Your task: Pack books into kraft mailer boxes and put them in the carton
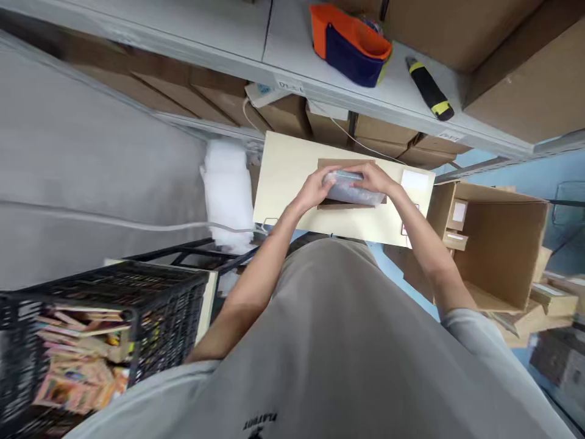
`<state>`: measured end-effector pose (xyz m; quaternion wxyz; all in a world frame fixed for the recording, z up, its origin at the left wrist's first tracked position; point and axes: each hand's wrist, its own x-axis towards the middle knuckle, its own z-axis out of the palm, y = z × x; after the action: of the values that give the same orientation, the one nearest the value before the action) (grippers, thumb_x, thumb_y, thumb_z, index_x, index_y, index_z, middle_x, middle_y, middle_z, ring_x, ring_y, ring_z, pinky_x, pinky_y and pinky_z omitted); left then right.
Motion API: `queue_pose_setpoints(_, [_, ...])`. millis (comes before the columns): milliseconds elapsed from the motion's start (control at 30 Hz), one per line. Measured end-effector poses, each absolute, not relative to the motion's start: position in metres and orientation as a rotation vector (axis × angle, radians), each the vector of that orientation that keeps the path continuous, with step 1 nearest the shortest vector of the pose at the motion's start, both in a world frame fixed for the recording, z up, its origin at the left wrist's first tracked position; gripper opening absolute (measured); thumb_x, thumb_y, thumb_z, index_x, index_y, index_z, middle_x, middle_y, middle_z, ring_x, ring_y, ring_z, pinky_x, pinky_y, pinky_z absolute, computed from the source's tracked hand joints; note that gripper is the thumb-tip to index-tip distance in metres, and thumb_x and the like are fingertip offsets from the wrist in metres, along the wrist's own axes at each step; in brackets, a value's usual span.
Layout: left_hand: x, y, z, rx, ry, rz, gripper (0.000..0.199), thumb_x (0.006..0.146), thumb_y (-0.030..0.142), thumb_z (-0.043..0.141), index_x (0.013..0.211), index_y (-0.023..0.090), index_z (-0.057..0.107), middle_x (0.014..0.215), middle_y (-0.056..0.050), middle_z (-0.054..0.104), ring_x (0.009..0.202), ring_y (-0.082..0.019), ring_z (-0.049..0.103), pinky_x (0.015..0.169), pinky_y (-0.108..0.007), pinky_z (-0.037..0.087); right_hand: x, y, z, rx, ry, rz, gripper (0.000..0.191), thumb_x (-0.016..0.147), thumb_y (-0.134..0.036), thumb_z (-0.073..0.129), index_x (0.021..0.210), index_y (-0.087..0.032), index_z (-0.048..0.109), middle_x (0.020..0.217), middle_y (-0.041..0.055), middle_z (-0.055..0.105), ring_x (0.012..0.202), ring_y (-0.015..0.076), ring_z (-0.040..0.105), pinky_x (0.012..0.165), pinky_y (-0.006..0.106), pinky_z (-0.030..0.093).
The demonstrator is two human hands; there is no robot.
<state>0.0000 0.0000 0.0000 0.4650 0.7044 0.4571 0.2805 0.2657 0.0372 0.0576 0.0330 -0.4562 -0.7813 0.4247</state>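
A clear, shiny wrapped package [350, 190] lies in a small open cardboard box [340, 163] on the cream tabletop [287, 164]. My left hand [316, 186] grips the package's left end, with its thumb on the near side. At the package's upper right, my right hand [372, 178] has its fingers curled over the far edge. Brown cardboard shows beyond and below the package. What is inside the wrapping is too blurred to make out. A white label [415, 180] lies on the tabletop right of my right hand.
Above the table, a shelf [292, 55] holds an orange and blue bin [351, 46] and a black and yellow cutter [429, 88]. A large open carton [500, 250] stands right. White wrap [226, 189] and a black crate [169, 323] are left.
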Motion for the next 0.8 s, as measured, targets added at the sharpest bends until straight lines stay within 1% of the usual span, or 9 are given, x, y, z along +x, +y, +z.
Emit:
queue_pose_setpoints(67, [0.002, 0.0, -0.014, 1.692, 1.162, 0.615, 0.056, 0.102, 0.032, 0.062, 0.156, 0.017, 0.067, 0.159, -0.012, 0.072, 0.15, -0.031, 0.066, 0.132, -0.045, 0.048, 0.264, 0.036, 0.049, -1.457, -2.443, 1.306, 0.062, 0.097, -0.023, 0.079, 0.158, -0.032, 0.073, 0.158, -0.0037, 0.074, 0.145, 0.0329, 0.071, 0.125, 0.041, 0.052])
queue_pose_setpoints(167, [0.005, -0.004, -0.03, 1.665, 1.248, 0.494, 0.057, 0.098, 0.023, 0.062, 0.154, 0.015, 0.069, 0.156, -0.013, 0.074, 0.145, -0.031, 0.07, 0.129, -0.046, 0.052, 0.26, 0.031, 0.032, -1.544, -2.509, 1.282, 0.062, 0.096, -0.019, 0.077, 0.156, -0.032, 0.074, 0.154, -0.0031, 0.078, 0.146, 0.0345, 0.071, 0.125, 0.044, 0.053])
queue_pose_setpoints(300, [0.011, -0.019, -0.04, 1.718, 1.388, 0.368, 0.052, 0.098, 0.016, 0.06, 0.148, 0.018, 0.075, 0.155, -0.013, 0.075, 0.144, -0.033, 0.071, 0.128, -0.049, 0.054, 0.252, 0.019, 0.006, -1.678, -2.578, 1.27, 0.06, 0.096, -0.016, 0.075, 0.155, -0.028, 0.075, 0.153, 0.0041, 0.078, 0.146, 0.0356, 0.071, 0.125, 0.046, 0.053])
queue_pose_setpoints(433, [0.021, -0.034, -0.041, 1.863, 1.407, 0.293, 0.046, 0.101, 0.016, 0.058, 0.141, 0.018, 0.08, 0.159, -0.014, 0.072, 0.149, -0.035, 0.067, 0.133, -0.051, 0.05, 0.241, 0.01, -0.008, -1.784, -2.597, 1.259, 0.059, 0.097, -0.015, 0.073, 0.155, -0.027, 0.074, 0.153, 0.0068, 0.078, 0.142, 0.0343, 0.073, 0.122, 0.044, 0.056])
queue_pose_setpoints(567, [0.029, -0.041, -0.038, 1.986, 1.428, 0.302, 0.046, 0.098, 0.014, 0.06, 0.14, 0.015, 0.08, 0.161, -0.018, 0.069, 0.157, -0.04, 0.058, 0.135, -0.061, 0.046, 0.235, 0.0, -0.004, -1.835, -2.625, 1.052, 0.049, 0.101, -0.015, 0.068, 0.15, -0.02, 0.076, 0.148, 0.0151, 0.08, 0.139, 0.0363, 0.073, 0.122, 0.048, 0.055])
queue_pose_setpoints(633, [0.029, -0.045, -0.033, 2.027, 1.436, 0.306, 0.042, 0.1, 0.017, 0.06, 0.136, 0.015, 0.081, 0.158, -0.019, 0.071, 0.158, -0.043, 0.054, 0.132, -0.064, 0.047, 0.244, -0.011, 0.0, -1.808, -2.535, 0.952, 0.045, 0.103, -0.018, 0.067, 0.148, -0.017, 0.076, 0.149, 0.0169, 0.079, 0.14, 0.0366, 0.072, 0.125, 0.051, 0.054])
queue_pose_setpoints(700, [0.026, -0.051, -0.026, 2.047, 1.428, 0.317, 0.039, 0.107, 0.027, 0.058, 0.136, 0.016, 0.081, 0.154, -0.018, 0.073, 0.157, -0.042, 0.054, 0.129, -0.063, 0.049, 0.263, -0.027, 0.004, -1.798, -2.325, 0.867, 0.042, 0.107, -0.025, 0.062, 0.147, -0.017, 0.075, 0.153, 0.0159, 0.076, 0.143, 0.0349, 0.069, 0.128, 0.051, 0.051])
queue_pose_setpoints(733, [0.023, -0.054, -0.022, 2.051, 1.418, 0.327, 0.039, 0.109, 0.033, 0.059, 0.138, 0.017, 0.08, 0.152, -0.017, 0.074, 0.156, -0.041, 0.055, 0.129, -0.062, 0.049, 0.277, -0.036, 0.005, -1.829, -2.18, 0.81, 0.042, 0.11, -0.03, 0.059, 0.146, -0.017, 0.074, 0.154, 0.0158, 0.075, 0.145, 0.0342, 0.067, 0.129, 0.051, 0.051])
queue_pose_setpoints(800, [0.018, -0.061, -0.015, 2.064, 1.385, 0.346, 0.046, 0.108, 0.047, 0.067, 0.142, 0.017, 0.079, 0.151, -0.016, 0.075, 0.153, -0.041, 0.058, 0.13, -0.06, 0.047, 0.305, -0.053, 0.005, -1.988, -1.826, 0.642, 0.048, 0.112, -0.041, 0.056, 0.148, -0.014, 0.07, 0.158, 0.0207, 0.07, 0.15, 0.0361, 0.063, 0.129, 0.054, 0.049])
